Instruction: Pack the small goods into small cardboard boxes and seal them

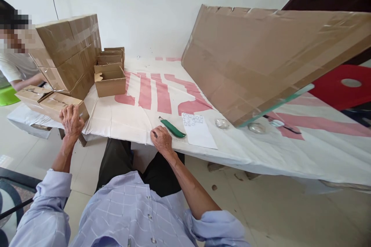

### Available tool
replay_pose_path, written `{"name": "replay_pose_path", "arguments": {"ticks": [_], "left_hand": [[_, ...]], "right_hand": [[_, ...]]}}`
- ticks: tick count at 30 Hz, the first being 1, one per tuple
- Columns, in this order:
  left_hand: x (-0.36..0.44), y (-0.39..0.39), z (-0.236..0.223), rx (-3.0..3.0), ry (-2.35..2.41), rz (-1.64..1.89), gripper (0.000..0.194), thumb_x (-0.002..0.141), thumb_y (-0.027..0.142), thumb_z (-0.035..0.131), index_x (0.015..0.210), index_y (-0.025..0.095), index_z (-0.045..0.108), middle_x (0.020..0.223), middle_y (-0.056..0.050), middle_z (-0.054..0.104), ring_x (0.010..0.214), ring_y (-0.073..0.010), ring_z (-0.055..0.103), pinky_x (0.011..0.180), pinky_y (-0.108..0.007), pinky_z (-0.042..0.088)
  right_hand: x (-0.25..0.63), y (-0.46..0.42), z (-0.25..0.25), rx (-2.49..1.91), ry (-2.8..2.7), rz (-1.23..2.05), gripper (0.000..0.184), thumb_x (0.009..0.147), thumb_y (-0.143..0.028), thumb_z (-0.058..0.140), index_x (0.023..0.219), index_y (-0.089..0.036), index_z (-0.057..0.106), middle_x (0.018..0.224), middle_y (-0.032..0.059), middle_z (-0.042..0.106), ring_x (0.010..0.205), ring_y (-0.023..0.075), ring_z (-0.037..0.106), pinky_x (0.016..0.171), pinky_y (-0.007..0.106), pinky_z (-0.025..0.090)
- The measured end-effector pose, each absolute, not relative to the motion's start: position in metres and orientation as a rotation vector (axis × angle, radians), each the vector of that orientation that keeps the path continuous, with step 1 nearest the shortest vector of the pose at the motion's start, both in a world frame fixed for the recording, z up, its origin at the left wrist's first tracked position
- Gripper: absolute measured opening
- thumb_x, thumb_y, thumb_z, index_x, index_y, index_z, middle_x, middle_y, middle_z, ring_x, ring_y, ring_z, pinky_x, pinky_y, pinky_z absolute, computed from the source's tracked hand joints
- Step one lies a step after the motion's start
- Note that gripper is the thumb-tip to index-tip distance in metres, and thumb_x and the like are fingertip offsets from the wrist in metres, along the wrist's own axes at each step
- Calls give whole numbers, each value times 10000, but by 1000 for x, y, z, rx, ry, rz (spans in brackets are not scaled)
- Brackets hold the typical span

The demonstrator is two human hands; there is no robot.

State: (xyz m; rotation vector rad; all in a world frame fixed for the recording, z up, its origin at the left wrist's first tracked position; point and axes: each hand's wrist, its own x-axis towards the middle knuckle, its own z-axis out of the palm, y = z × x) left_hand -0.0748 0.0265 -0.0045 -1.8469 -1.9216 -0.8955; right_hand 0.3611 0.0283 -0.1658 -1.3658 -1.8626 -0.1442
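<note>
At the left end of the table, my left hand lies on the near corner of a closed cardboard box, its fingers curled over the top edge. My right hand rests closed at the table's front edge. A small dark bit shows at its fingers, too little to identify. Just beyond it lies a green utility knife with its tip pointing away to the left. A white paper sheet with small drawn or printed shapes lies to the right of the knife.
Taped cardboard boxes are stacked at the left, beside several open small boxes. A large cardboard-covered panel leans at the right. Clear tape rolls lie near its base. A co-worker sits far left. A red stool stands right.
</note>
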Motion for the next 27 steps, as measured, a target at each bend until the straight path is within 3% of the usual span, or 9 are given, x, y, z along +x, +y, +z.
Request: {"name": "replay_pose_path", "arguments": {"ticks": [27], "left_hand": [[-74, 26, -3, -1860, -1959, -869, 644, 857, 148, 616, 1499, 164, 671, 1601, -241, 627, 1566, -476, 470, 1330, -717, 244]], "right_hand": [[360, 25, -168, -1390, -1865, -159, 223, 1002, -100, 611, 859, -253, 689, 931, 80, 675, 953, 273, 568, 869, 383, 458]]}}
